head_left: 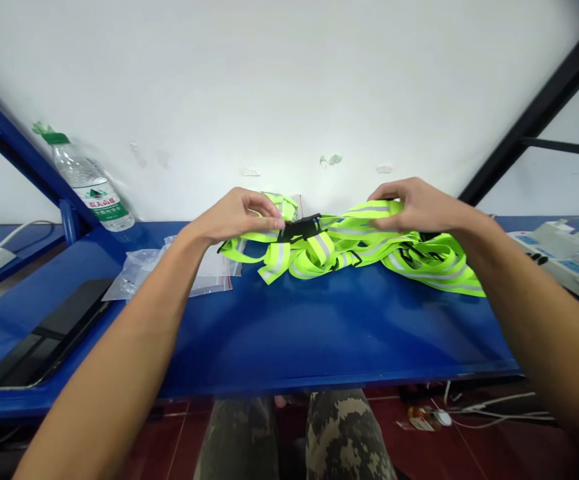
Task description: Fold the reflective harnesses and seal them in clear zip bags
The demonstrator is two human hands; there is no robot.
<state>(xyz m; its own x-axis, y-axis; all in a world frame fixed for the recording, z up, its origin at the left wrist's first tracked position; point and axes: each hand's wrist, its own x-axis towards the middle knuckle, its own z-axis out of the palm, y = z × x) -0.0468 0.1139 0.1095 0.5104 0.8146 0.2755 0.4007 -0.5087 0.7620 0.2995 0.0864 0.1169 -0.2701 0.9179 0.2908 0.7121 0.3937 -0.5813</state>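
Bright yellow-green reflective straps point(379, 250) with silver stripes lie in a loose tangle at the back of the blue table. My left hand point(242, 215) pinches a strap beside a black buckle point(300, 229). On the buckle's other side, my right hand point(412, 205) grips a strap between thumb and fingers. The held stretch with the buckle runs between my hands, above the heap. Several small black sliders show among the loops. Part of the heap is hidden behind my right wrist.
Clear zip bags point(209, 273) lie left of the straps, partly behind my left forearm. A black phone point(49, 337) rests at the table's left, and a water bottle point(94, 183) leans by the wall. White power strips point(559, 250) sit at the right; cables point(494, 407) hang below.
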